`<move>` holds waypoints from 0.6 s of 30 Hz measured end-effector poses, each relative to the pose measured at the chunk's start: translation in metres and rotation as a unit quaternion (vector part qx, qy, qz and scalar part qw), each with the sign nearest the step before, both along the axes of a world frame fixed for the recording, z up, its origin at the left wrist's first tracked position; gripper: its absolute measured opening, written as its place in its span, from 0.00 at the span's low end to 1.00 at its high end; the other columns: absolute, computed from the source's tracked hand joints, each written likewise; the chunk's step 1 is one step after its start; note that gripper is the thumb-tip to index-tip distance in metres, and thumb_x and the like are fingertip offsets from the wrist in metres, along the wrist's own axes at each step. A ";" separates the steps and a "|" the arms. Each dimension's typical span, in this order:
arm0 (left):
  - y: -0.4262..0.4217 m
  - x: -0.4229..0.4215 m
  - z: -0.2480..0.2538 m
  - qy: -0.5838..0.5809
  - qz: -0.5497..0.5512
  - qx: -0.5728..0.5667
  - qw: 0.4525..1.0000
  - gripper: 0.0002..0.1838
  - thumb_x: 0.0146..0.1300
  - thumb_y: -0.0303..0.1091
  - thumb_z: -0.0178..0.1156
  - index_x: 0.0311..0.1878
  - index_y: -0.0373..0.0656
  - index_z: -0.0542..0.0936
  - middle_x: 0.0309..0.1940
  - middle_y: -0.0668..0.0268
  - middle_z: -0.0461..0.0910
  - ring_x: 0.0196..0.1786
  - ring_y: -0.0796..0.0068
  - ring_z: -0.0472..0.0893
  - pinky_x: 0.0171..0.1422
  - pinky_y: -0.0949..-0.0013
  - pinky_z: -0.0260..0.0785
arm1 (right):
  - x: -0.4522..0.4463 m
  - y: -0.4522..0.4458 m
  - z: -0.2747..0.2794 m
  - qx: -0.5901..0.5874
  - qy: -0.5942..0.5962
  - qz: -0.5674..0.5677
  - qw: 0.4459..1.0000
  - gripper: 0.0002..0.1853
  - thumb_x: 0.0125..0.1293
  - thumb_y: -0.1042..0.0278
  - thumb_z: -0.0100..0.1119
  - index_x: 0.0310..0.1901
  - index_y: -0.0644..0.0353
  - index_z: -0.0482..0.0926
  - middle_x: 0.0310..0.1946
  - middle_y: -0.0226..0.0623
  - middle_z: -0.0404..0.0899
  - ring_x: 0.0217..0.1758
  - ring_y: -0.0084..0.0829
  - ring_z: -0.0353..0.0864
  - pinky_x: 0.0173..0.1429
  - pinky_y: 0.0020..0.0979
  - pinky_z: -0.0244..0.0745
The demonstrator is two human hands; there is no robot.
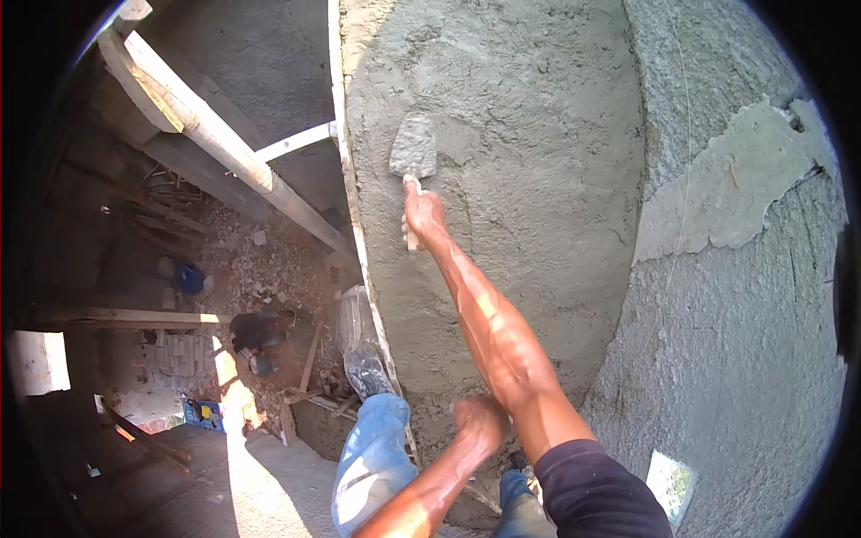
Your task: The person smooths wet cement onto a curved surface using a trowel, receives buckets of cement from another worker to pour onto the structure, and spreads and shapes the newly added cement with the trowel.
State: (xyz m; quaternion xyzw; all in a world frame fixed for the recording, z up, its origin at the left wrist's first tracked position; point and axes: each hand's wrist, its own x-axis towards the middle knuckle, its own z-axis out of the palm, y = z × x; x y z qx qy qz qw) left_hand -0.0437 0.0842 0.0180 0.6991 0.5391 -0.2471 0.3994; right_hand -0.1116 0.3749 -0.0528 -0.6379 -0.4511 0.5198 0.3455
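Note:
My right hand [423,215] is closed round the handle of a trowel [414,148], its blade coated with grey mortar and lying against the wet mortar surface [538,179]. The handle's end sticks out below the fist. Lower down, my left hand [482,420] is near my right forearm, its fingers bent and partly hidden; what it holds, if anything, does not show. A wooden edge strip [359,224] borders the mortar on the left.
Wooden beams [224,148] cross the upper left. Far below lie rubble [260,260] and a person in dark clothing [256,330]. My shoe [366,369] is beside the edge strip. Rough dried plaster [717,323] with a smoother patch [731,179] is on the right.

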 end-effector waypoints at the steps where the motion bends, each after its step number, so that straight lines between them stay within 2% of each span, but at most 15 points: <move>1: 0.005 0.004 -0.003 -0.005 0.040 -0.030 0.999 0.12 0.59 0.39 0.59 0.43 0.48 0.86 0.45 0.58 0.84 0.50 0.64 0.83 0.47 0.61 0.75 | 0.003 0.002 -0.001 0.115 -0.201 0.087 0.969 0.32 0.67 0.41 0.47 0.38 0.72 0.78 0.29 0.59 0.81 0.36 0.55 0.83 0.41 0.49 0.78; 2: 0.007 0.008 -0.005 -0.012 0.076 -0.060 0.995 0.12 0.59 0.40 0.59 0.41 0.47 0.86 0.44 0.57 0.84 0.49 0.61 0.83 0.47 0.60 0.76 | 0.016 0.005 -0.002 0.116 -0.206 0.080 0.968 0.32 0.67 0.41 0.47 0.38 0.72 0.78 0.29 0.59 0.81 0.36 0.55 0.83 0.41 0.49 0.78; 4: 0.010 0.008 0.009 -0.034 0.066 -0.049 0.996 0.14 0.59 0.43 0.60 0.42 0.45 0.85 0.43 0.56 0.84 0.48 0.59 0.83 0.48 0.59 0.75 | 0.070 0.007 0.022 0.151 -0.345 0.172 0.910 0.28 0.67 0.45 0.48 0.44 0.69 0.79 0.36 0.62 0.80 0.46 0.60 0.80 0.53 0.50 0.73; 5: 0.012 0.005 0.014 -0.049 0.066 -0.040 0.996 0.17 0.59 0.45 0.60 0.43 0.42 0.84 0.42 0.54 0.84 0.48 0.58 0.83 0.48 0.58 0.75 | 0.105 0.010 0.035 0.149 -0.389 0.163 0.895 0.26 0.68 0.46 0.47 0.43 0.64 0.80 0.38 0.57 0.81 0.46 0.57 0.81 0.52 0.51 0.74; 7: 0.011 0.000 0.011 -0.064 0.060 -0.034 0.996 0.22 0.61 0.49 0.58 0.48 0.40 0.81 0.44 0.52 0.83 0.50 0.55 0.82 0.52 0.56 0.73 | 0.186 0.022 0.043 0.147 -0.453 0.084 0.876 0.27 0.69 0.45 0.45 0.43 0.65 0.79 0.37 0.61 0.80 0.45 0.59 0.80 0.51 0.52 0.73; 8: 0.010 -0.003 0.010 -0.075 0.060 -0.033 0.995 0.27 0.63 0.52 0.57 0.53 0.37 0.77 0.46 0.50 0.82 0.52 0.52 0.80 0.56 0.54 0.71 | 0.232 0.028 0.034 0.160 -0.459 0.017 0.874 0.28 0.70 0.45 0.43 0.39 0.66 0.81 0.35 0.62 0.80 0.44 0.60 0.79 0.49 0.53 0.73; 9: 0.010 -0.006 0.009 -0.076 0.059 -0.031 0.995 0.27 0.63 0.52 0.57 0.53 0.37 0.77 0.46 0.50 0.82 0.52 0.52 0.80 0.56 0.54 0.71 | 0.276 0.032 0.026 0.130 -0.437 -0.029 0.890 0.29 0.70 0.44 0.43 0.35 0.67 0.81 0.35 0.63 0.79 0.44 0.63 0.78 0.48 0.53 0.72; 10: 0.010 -0.008 0.010 -0.076 0.061 -0.035 0.995 0.27 0.63 0.52 0.57 0.53 0.37 0.77 0.46 0.50 0.81 0.53 0.52 0.80 0.57 0.54 0.70 | 0.316 0.027 0.011 0.170 -0.436 -0.083 0.880 0.33 0.70 0.43 0.43 0.29 0.71 0.80 0.29 0.60 0.80 0.38 0.58 0.82 0.40 0.51 0.73; 12: 0.013 -0.014 0.010 -0.075 0.065 -0.032 0.995 0.27 0.63 0.52 0.57 0.52 0.36 0.77 0.47 0.50 0.81 0.53 0.51 0.79 0.57 0.53 0.70 | 0.356 0.005 0.012 -0.025 -0.233 -0.169 0.957 0.32 0.70 0.39 0.40 0.31 0.67 0.75 0.21 0.47 0.76 0.24 0.46 0.79 0.28 0.46 0.74; 13: 0.015 -0.015 0.009 -0.078 0.063 -0.034 0.994 0.27 0.63 0.52 0.57 0.52 0.36 0.77 0.47 0.49 0.81 0.53 0.51 0.79 0.57 0.53 0.69 | 0.364 0.003 0.002 -0.021 -0.234 -0.170 0.957 0.32 0.70 0.39 0.40 0.31 0.67 0.75 0.21 0.47 0.76 0.24 0.46 0.79 0.28 0.46 0.74; 14: 0.014 -0.017 0.010 -0.080 0.061 -0.038 0.994 0.27 0.63 0.52 0.57 0.52 0.36 0.77 0.47 0.49 0.81 0.53 0.51 0.79 0.57 0.53 0.69 | 0.370 0.003 -0.020 -0.081 -0.053 -0.231 0.968 0.30 0.70 0.38 0.40 0.30 0.62 0.71 0.19 0.39 0.70 0.21 0.38 0.74 0.24 0.42 0.73; 15: 0.017 -0.019 0.010 -0.077 0.063 -0.031 0.995 0.27 0.63 0.52 0.57 0.52 0.36 0.77 0.47 0.49 0.81 0.53 0.51 0.79 0.57 0.53 0.69 | 0.366 0.010 -0.031 -0.135 0.134 -0.278 0.942 0.28 0.70 0.37 0.39 0.29 0.57 0.67 0.16 0.31 0.64 0.17 0.30 0.69 0.20 0.38 0.71; 16: 0.020 -0.016 0.010 -0.079 0.068 -0.009 0.994 0.25 0.62 0.51 0.58 0.51 0.37 0.78 0.46 0.50 0.81 0.52 0.52 0.80 0.56 0.54 0.71 | 0.340 0.025 -0.023 -0.108 0.223 -0.286 0.926 0.27 0.70 0.37 0.40 0.30 0.56 0.65 0.16 0.30 0.63 0.16 0.30 0.67 0.19 0.37 0.70; 17: 0.019 -0.013 0.011 -0.081 0.071 0.009 0.994 0.24 0.61 0.49 0.60 0.50 0.38 0.80 0.45 0.52 0.82 0.51 0.53 0.81 0.55 0.55 0.72 | 0.308 0.042 -0.018 -0.083 0.309 -0.297 0.900 0.25 0.70 0.37 0.41 0.30 0.54 0.64 0.16 0.30 0.61 0.16 0.30 0.65 0.19 0.36 0.70; 18: 0.018 -0.012 0.011 -0.077 0.071 0.010 0.994 0.24 0.61 0.49 0.60 0.50 0.38 0.80 0.45 0.52 0.82 0.51 0.53 0.81 0.55 0.55 0.72 | 0.274 0.060 -0.003 -0.071 0.299 -0.288 0.907 0.25 0.70 0.37 0.41 0.31 0.55 0.64 0.16 0.31 0.62 0.16 0.30 0.66 0.19 0.36 0.70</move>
